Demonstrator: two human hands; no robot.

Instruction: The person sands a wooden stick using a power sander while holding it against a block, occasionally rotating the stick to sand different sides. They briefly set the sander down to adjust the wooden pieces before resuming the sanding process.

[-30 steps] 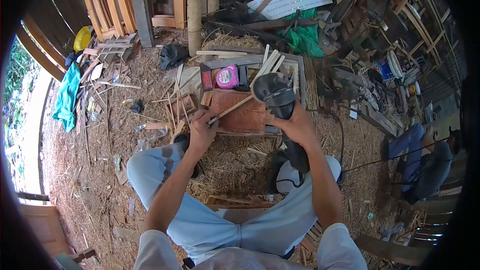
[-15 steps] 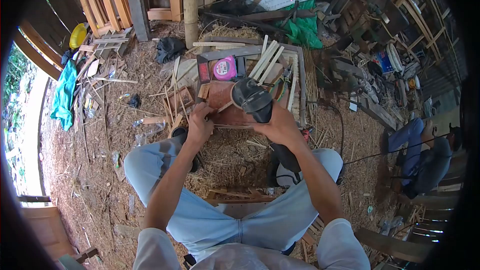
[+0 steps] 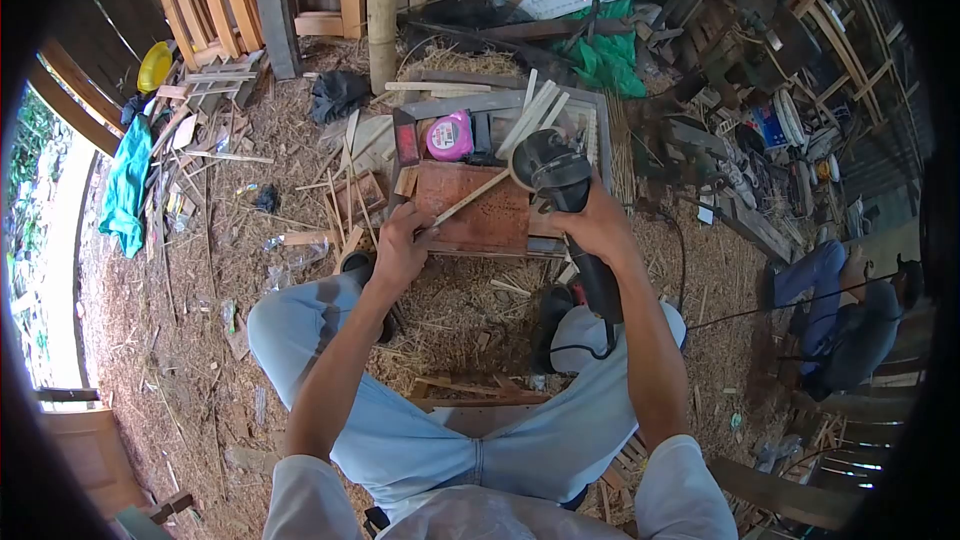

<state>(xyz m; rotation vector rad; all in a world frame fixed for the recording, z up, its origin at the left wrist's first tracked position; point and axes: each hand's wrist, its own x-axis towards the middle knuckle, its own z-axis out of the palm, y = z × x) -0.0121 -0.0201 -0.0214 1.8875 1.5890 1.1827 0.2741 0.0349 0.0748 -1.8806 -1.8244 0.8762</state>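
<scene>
My right hand (image 3: pixel 597 227) is wrapped round the body of a black angle grinder (image 3: pixel 556 169), its disc facing left and its rear end hanging down toward my knee. A thin wooden stick (image 3: pixel 468 202) is pinched in my left hand (image 3: pixel 402 243); it slants up and right, its far end right at the grinder's disc. Beneath the stick lies a reddish-brown board (image 3: pixel 487 223) on a low wooden workbench (image 3: pixel 500 100). A pink tape measure (image 3: pixel 449 136) rests on the bench behind the board, with several pale wood strips (image 3: pixel 535 120) to its right.
Sawdust and wood scraps cover the floor (image 3: pixel 230 310). The grinder's cord (image 3: pixel 740 315) runs off to the right, where another person (image 3: pixel 850 320) sits. A bamboo post (image 3: pixel 381 20) stands behind the bench. A black plastic bag (image 3: pixel 339 97) lies to its left.
My right hand has moved the grinder right and slightly up, turning it so its body shows. More of the stick and the board is now uncovered. My left hand has hardly moved.
</scene>
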